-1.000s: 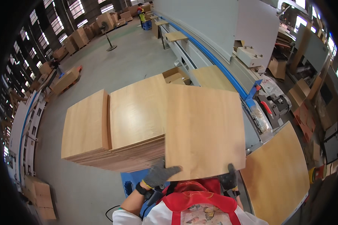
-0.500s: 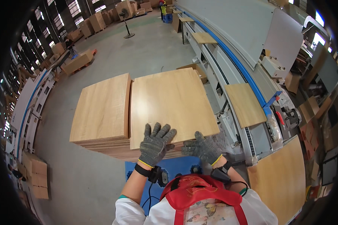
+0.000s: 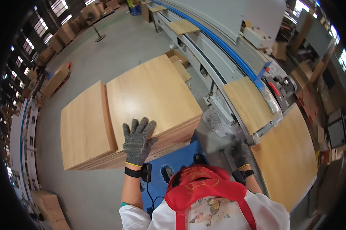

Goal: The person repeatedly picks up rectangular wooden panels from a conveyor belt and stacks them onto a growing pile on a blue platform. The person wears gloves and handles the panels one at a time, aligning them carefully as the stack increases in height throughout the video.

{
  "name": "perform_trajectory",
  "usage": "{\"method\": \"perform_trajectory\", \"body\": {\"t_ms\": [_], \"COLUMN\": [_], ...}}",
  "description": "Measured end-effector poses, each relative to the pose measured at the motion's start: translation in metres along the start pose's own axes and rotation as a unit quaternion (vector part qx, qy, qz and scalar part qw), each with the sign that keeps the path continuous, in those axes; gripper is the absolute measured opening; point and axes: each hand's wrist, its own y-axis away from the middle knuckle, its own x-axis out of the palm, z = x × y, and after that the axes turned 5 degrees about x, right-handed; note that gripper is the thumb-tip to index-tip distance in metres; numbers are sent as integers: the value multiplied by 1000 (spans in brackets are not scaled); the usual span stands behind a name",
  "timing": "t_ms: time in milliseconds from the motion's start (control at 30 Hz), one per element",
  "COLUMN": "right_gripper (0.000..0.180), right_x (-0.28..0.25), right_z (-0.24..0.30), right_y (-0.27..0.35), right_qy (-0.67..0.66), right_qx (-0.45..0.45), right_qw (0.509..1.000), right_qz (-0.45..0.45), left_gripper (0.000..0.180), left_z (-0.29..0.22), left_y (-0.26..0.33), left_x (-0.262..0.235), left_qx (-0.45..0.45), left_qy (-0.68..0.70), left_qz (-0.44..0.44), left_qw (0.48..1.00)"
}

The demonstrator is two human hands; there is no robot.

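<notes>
My left hand (image 3: 137, 142), in a grey knit glove, lies with fingers spread on the near edge of the top wooden panel (image 3: 153, 92) of a tall stack. A second stack of panels (image 3: 84, 126) stands close against it on the left. Off to the right, my right hand (image 3: 240, 154), gloved too, is smeared by motion, so its fingers cannot be read. It is beside the left edge of a large wooden board (image 3: 286, 157); whether it touches the board I cannot tell.
A long machine with a blue rail (image 3: 213, 42) runs along the right, with a wooden panel (image 3: 247, 103) on its track. Under the stack's near side is a blue sheet (image 3: 176, 157). An open cardboard box (image 3: 176, 57) sits behind, and a floor fan (image 3: 98, 34) stands far left.
My right hand has left the stack's near edge and swung right, toward the large board. My left hand stays on the top panel. The whole view has turned to the right.
</notes>
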Motion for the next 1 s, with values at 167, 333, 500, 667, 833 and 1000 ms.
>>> {"method": "perform_trajectory", "body": {"t_ms": [167,333,500,667,833,1000], "right_gripper": [34,49,41,35,31,53], "right_x": [-118,-118,-136,-80,-155,-194], "right_z": [32,49,21,-24,-23,80], "right_y": [-15,-27,-25,47,61,61], "right_qy": [37,-14,80,486,687,567], "right_qx": [-107,24,-12,67,-129,-60], "right_qw": [959,980,981,869,714,749], "right_qz": [-259,-196,-179,68,-29,-337], "left_gripper": [62,58,52,49,55,46], "left_z": [-7,-32,-133,-220,-261,-238], "left_y": [-5,-2,26,67,47,57], "left_x": [-4,4,83,286,235,188], "left_qx": [-9,30,137,303,-216,-228], "left_qy": [-4,28,249,276,538,658], "left_qz": [18,-103,-21,131,426,341], "left_qw": [1000,994,959,903,695,631]}}
